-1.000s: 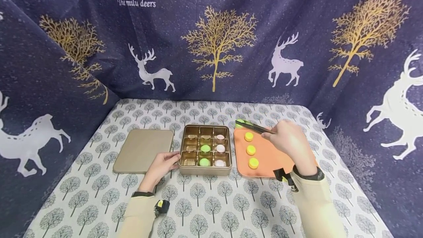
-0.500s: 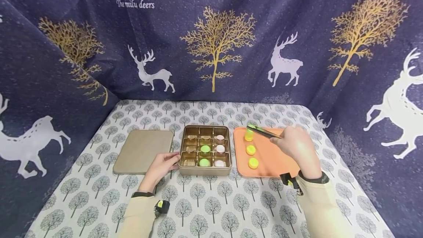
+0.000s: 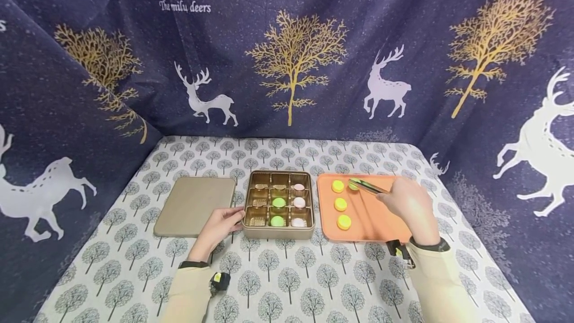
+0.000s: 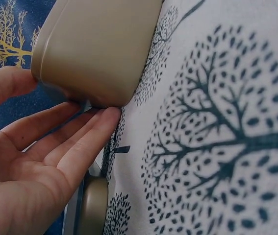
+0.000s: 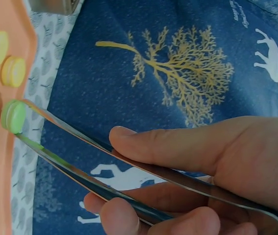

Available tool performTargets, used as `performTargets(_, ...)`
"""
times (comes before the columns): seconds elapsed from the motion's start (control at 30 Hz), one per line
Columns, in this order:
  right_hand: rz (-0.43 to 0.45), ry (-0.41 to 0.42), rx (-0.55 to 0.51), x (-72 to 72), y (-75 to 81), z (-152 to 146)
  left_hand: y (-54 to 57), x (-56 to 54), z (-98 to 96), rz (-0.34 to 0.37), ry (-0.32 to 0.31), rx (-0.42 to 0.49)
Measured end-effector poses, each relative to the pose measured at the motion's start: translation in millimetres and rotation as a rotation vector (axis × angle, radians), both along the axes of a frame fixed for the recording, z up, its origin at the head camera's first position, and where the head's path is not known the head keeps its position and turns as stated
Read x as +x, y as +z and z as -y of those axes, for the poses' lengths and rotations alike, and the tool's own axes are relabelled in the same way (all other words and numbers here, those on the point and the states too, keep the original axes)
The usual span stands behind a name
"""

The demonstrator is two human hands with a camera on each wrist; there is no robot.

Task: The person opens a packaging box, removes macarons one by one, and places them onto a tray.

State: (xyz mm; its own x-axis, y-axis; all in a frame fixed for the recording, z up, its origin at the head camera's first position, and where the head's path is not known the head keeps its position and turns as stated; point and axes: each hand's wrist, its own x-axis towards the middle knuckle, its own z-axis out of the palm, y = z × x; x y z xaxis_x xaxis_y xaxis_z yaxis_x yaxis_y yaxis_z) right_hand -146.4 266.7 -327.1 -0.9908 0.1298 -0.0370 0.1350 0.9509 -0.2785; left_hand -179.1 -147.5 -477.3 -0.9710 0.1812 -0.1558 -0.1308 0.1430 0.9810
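My left hand (image 3: 222,222) touches the left side of a brown tin box (image 3: 279,232); in the left wrist view its thumb meets the rim and its straight fingers rest low on the box wall (image 4: 104,49). In the box's compartments sit several green and pale pink macarons. My right hand (image 3: 410,208) holds metal tongs (image 3: 367,187) between thumb and fingers. Their tips are at a green macaron (image 5: 13,116) over the back of the orange tray (image 3: 372,223). Beside it a yellow macaron (image 3: 338,186) heads a column of three on the tray.
A flat brown lid (image 3: 195,206) lies left of the box. The tree-print tablecloth (image 3: 287,273) covers the table. Behind and at both sides hangs a dark blue curtain (image 3: 251,98) with deer and trees.
My right hand has moved right and toward me, carrying the green macaron in the tongs from beyond the tray's back left corner to the right of the farthest yellow one. My left hand stays put.
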Motion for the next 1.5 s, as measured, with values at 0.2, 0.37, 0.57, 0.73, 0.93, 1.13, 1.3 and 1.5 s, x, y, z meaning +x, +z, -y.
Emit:
performTargets(0.2, 0.016, -0.017, 0.006, -0.6, -5.0, -4, -1.2, -0.5, 0.5, -0.003, 0.000, 0.001)
performTargets(0.37, -0.041, -0.021, 0.001, 1.2, -9.7, -6, -1.1, -0.4, 1.2, -0.007, 0.002, 0.000)
performTargets(0.57, -0.053, -0.028, 0.001, 2.6, -12.0, -9, 0.9, 1.1, 2.3, -0.003, 0.000, -0.005)
performTargets(0.73, -0.038, -0.045, 0.010, 4.7, -15.0, -7, 0.5, 1.5, 3.0, -0.014, -0.012, 0.000)
performTargets(0.93, -0.011, -0.041, 0.036, 7.8, -14.1, -9, -0.7, 1.2, 2.6, -0.015, -0.013, 0.007)
performTargets(1.13, -0.038, -0.038, 0.051, 11.9, -9.8, -11, -0.2, 1.3, 2.2, -0.015, -0.012, 0.013)
performTargets(1.3, -0.065, -0.025, 0.047, 15.2, -5.5, -10, -0.2, 0.9, 2.4, -0.016, -0.011, 0.010)
performTargets(1.5, -0.073, -0.018, 0.034, 16.6, 0.5, -6, 1.0, 0.4, 1.5, -0.014, 0.001, -0.023)
